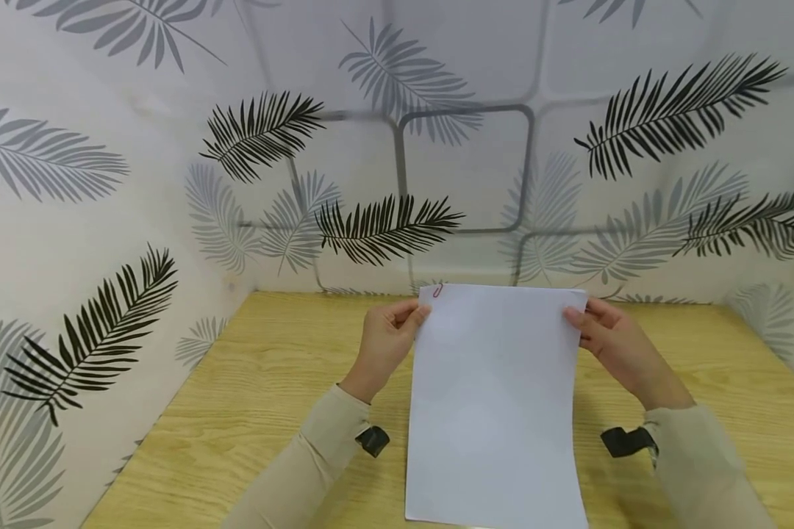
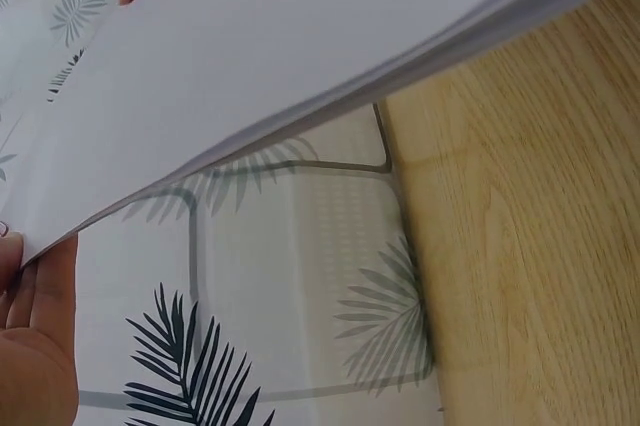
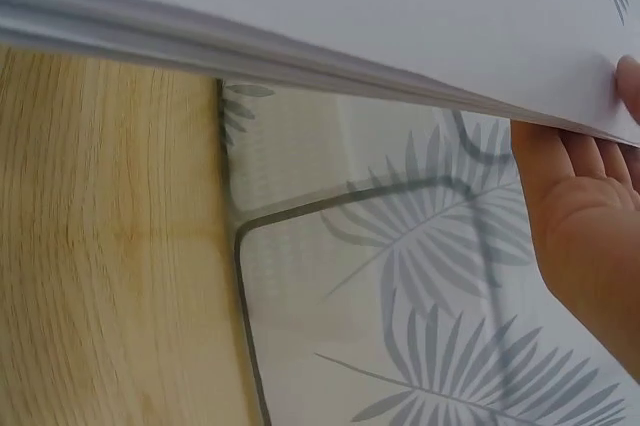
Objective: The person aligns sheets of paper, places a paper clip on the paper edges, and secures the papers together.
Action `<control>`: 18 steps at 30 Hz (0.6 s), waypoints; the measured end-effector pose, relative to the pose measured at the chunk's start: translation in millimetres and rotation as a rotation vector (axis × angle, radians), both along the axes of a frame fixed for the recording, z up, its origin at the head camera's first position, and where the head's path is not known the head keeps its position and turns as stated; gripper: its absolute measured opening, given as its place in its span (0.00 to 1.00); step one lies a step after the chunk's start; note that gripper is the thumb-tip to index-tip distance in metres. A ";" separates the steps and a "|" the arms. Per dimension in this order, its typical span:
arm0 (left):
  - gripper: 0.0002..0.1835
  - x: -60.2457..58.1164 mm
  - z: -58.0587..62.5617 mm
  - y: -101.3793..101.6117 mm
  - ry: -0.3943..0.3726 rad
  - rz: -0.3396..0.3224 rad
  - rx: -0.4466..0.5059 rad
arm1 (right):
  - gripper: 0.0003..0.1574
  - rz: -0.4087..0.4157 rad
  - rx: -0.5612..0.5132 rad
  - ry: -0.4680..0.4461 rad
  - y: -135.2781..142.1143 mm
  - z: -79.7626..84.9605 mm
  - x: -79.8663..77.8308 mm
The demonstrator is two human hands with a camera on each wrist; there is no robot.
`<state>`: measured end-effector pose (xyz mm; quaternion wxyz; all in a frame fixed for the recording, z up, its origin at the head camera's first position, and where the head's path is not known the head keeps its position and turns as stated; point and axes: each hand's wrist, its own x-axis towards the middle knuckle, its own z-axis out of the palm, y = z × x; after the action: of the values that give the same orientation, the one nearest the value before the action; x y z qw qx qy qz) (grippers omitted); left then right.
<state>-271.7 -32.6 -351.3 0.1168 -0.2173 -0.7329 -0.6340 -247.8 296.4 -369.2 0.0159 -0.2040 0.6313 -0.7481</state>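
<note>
A stack of white paper sheets (image 1: 496, 397) is held up in front of me, its top edge raised and its lower end near the table. On its upper left corner sits a red paper clip (image 1: 438, 290). My left hand (image 1: 387, 342) pinches the left edge just below the clip, thumb in front and fingers behind. At the upper right corner my right hand (image 1: 618, 349) pinches the stack the same way. In the right wrist view, several layers show along the edge of the paper (image 3: 300, 6), above the curled fingers of the right hand (image 3: 585, 206).
The wood-grain table (image 1: 238, 411) extends on both sides of the paper. Behind it and to the left rise walls covered in leaf-patterned sheeting (image 1: 463, 176). Dark straps (image 1: 373, 441) hang at both sleeve cuffs.
</note>
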 end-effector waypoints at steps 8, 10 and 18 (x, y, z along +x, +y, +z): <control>0.09 -0.1 -0.7 -1.0 -0.001 -0.001 0.010 | 0.16 -0.161 0.114 0.105 -5.4 1.2 9.1; 0.09 -0.4 -1.2 -1.2 0.006 -0.001 0.009 | 0.16 -0.202 0.161 0.119 -6.6 1.3 11.6; 0.08 -2.1 -3.0 -2.0 0.024 0.023 0.018 | 0.14 -0.249 0.271 0.096 -10.2 -3.4 18.6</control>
<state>-273.8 -34.6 -354.3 0.1347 -0.2154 -0.7282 -0.6366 -229.2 286.2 -372.6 -0.0796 -0.1558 0.7467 -0.6417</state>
